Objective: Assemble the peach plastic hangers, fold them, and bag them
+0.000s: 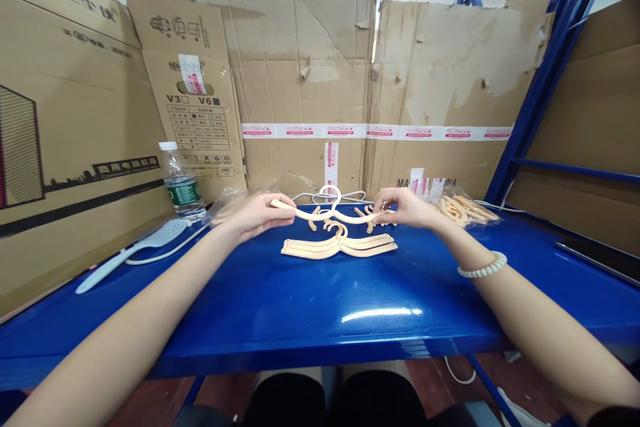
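Between my two hands a small cream-coloured hanger [332, 213] is held up with its hook on top. My left hand [264, 215] pinches the left arm of this hanger, and my right hand [403, 207] grips the end of its right arm. Just below and nearer to me, several matching hangers [340, 247] lie stacked on the blue table [310, 307], hooks pointing away. Behind the held hanger there are loose hanger pieces [370, 219], partly hidden by it and by my right hand.
On the left stand a water bottle [183, 183] and a pale blue hairbrush [145, 247]. A plastic bag of hanger parts [465, 209] lies at the right back, with a phone [600, 260] at the right edge. Cardboard [305, 100] walls the back; a white cable [165, 253] runs near the brush.
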A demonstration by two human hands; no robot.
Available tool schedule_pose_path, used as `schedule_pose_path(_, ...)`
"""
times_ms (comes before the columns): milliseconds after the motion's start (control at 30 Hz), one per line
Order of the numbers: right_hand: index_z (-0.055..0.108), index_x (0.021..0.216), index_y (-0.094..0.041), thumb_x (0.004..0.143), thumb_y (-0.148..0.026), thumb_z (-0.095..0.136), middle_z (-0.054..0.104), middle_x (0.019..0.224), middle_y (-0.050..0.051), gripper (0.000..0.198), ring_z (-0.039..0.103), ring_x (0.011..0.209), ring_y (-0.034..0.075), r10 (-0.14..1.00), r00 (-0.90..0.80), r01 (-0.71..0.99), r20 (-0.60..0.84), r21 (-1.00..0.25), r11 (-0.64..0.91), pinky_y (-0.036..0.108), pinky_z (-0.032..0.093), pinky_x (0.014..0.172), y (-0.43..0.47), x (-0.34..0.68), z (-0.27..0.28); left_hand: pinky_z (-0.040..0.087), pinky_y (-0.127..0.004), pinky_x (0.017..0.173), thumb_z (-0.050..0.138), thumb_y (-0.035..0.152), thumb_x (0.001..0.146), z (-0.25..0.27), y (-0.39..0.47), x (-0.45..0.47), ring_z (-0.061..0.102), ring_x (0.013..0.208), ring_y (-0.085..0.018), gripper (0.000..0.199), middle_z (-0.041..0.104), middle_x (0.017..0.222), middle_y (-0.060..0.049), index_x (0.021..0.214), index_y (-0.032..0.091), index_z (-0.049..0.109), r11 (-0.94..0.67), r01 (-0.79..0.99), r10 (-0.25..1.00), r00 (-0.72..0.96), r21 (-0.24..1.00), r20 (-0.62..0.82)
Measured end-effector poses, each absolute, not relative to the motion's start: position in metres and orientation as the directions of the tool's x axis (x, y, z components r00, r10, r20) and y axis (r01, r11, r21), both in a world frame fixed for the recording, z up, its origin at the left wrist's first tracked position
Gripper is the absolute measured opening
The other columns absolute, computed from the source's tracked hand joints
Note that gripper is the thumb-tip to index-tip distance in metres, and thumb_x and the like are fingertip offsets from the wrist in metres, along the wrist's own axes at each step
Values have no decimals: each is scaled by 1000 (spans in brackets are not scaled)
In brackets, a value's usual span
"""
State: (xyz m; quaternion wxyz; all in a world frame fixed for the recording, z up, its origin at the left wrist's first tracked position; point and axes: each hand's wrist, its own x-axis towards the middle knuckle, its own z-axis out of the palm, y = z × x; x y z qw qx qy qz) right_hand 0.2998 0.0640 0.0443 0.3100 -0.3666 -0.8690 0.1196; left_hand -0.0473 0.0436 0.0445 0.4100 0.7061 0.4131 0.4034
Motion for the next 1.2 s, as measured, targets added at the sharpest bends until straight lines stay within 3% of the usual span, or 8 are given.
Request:
schedule_pose_path(200, 68, 72, -15, 67, -45, 76, 69, 76, 5, 31, 61, 70, 17, 728, -646, 600, 231, -436, 671, 29, 45, 65, 60, 306, 48, 46, -24, 63, 78, 30, 66, 50, 38, -50, 60, 66, -14, 18, 68, 67, 0, 66, 16, 67, -569, 574, 791, 578, 589, 200)
schedule_pose_path(467, 68, 68, -15, 60, -51, 79, 65, 67, 1, 39, 57, 62, 14, 672, -740, 586, 11, -480, 653, 26, 41, 58, 64, 303, 40, 43, -24, 65, 74, 32, 70, 40, 37, -45, 58, 72, -16, 18, 64, 77, -1, 69, 16, 66, -723, 625, 678, 723, 296, 129)
schedule_pose_path(767, 73, 73, -16, 64, -49, 77, 70, 67, 2, 35, 61, 61, 15, 648, -750, 631, -132, -435, 642, 26, 45, 59, 64, 303, 38, 41, -22, 63, 75, 25, 71, 33, 34, -37, 57, 70, -14, 12, 62, 76, -1, 68, 15, 68, -762, 611, 637, 766, 213, 82)
schedule_pose_path(1200, 77, 76, -17, 64, -46, 75, 70, 69, 3, 32, 57, 61, 15, 666, -722, 681, -187, -368, 634, 26, 43, 58, 69, 308, 34, 42, -23, 66, 73, 31, 74, 35, 32, -37, 59, 73, -15, 14, 63, 81, -2, 73, 18, 72, -773, 605, 624, 779, 188, 60)
